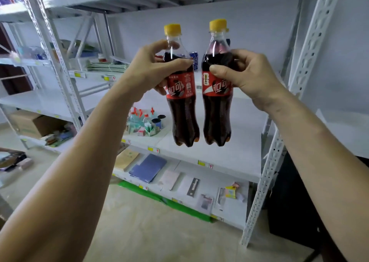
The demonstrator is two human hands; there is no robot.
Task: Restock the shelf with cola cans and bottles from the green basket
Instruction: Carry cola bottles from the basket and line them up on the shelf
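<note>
White shelving is faced, two cola bottles raised before it
One bottle is gripped in the left hand, another in the right hand; placing appears under way, both to be set upright beyond the hands beside a blue can

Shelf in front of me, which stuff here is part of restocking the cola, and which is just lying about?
Part of the job:
- cola bottle in the left hand
- cola bottle in the right hand
- blue can already on the shelf

Just lying about:
- spray bottles
- blue folder
- cardboard box
</note>
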